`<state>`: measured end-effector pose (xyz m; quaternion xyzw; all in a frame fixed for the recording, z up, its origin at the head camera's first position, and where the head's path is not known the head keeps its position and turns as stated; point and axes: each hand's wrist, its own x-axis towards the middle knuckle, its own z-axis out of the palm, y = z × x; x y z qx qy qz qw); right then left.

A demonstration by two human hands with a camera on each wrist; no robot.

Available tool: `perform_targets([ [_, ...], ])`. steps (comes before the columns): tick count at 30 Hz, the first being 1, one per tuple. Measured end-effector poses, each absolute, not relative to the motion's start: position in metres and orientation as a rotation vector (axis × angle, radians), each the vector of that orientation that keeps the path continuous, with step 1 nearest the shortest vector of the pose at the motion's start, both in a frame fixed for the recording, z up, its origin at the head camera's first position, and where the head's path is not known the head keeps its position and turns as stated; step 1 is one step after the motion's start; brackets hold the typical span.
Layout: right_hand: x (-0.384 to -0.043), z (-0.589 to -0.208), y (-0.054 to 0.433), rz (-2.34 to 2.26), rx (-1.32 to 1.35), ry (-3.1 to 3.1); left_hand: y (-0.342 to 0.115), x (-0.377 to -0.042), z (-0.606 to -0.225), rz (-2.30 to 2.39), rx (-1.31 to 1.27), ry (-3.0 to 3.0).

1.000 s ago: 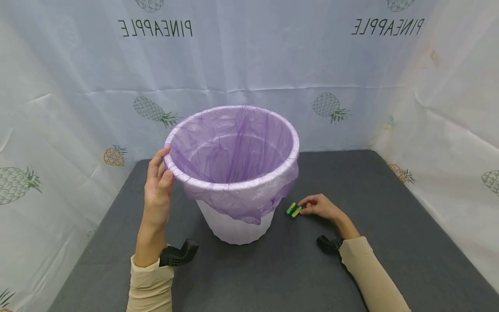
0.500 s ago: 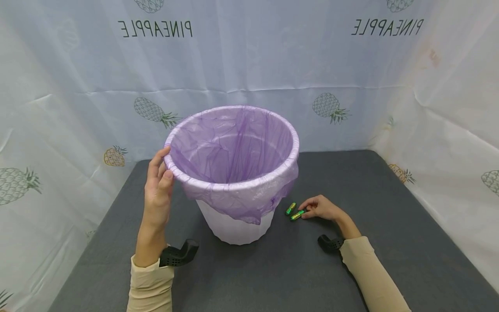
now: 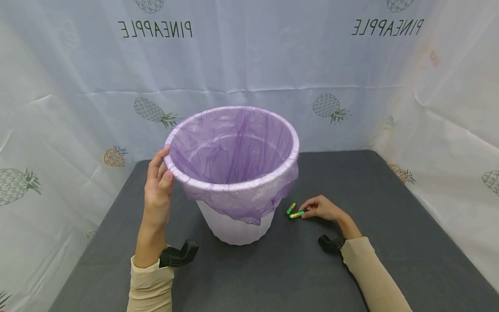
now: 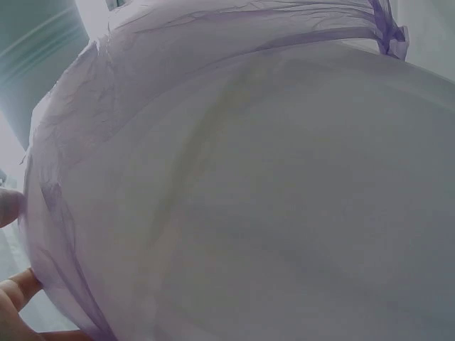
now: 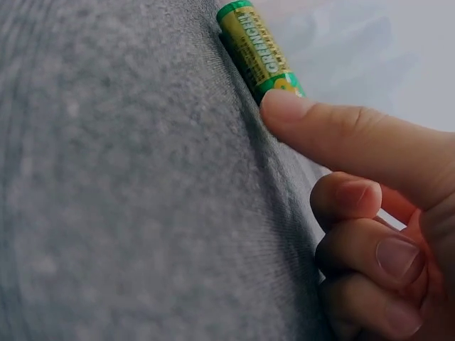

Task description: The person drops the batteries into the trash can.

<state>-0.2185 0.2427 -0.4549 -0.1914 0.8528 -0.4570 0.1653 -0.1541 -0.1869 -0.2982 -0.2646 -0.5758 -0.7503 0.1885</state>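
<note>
A white trash can [image 3: 238,229] lined with a purple bag [image 3: 234,203] stands upright on the dark table. At its left rim my left hand [image 3: 157,186] holds on with fingers and thumb; the left wrist view shows fingertips [image 4: 21,288] against the bag's edge. Right of the can, my right hand [image 3: 321,208] pinches the near end of a green and gold battery [image 3: 297,214] low at the tabletop. Its thumb lies over the battery's end in the right wrist view, and the index fingertip is hidden. A second battery [image 3: 290,209] lies just beyond, its near end close to the first.
The dark cloth-covered table [image 3: 249,281] runs around the can. A pineapple-print curtain [image 3: 249,56] hangs behind and along both sides. Each wrist carries a black camera mount, the left one [image 3: 181,253] near the can's base.
The nearer battery has turned under my right fingers, from lying side by side with the other to an angle against it. My left hand and the can have stayed put.
</note>
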Motion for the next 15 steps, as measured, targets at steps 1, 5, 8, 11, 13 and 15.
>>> perform_targets([
  [1, -0.2183, -0.4545, 0.243, -1.309, -0.548, 2.428, -0.187, -0.1539, -0.2984, -2.112, -0.732, -1.627],
  [5, -0.2176, -0.4529, 0.2448, -1.331, -0.571, 2.414, -0.1868, -0.1534, -0.2991, -2.113, -0.687, -1.656],
  [8, -0.2172, -0.4513, 0.245, -1.343, -0.595, 2.393, -0.1864, -0.1528, -0.2986, -2.112, -0.663, -1.662],
  [11, -0.2171, -0.4489, 0.244, -1.351, -0.612, 2.382, -0.1863, -0.1521, -0.2976, -2.111, -0.665, -1.663],
  [13, -0.2172, -0.4472, 0.2432, -1.354, -0.631, 2.384, -0.1867, -0.1519, -0.297, -2.108, -0.671, -1.665],
  [15, -0.2172, -0.4451, 0.2425, -1.361, -0.649, 2.382, -0.1876, -0.1518, -0.297, -2.103, -0.677, -1.666],
])
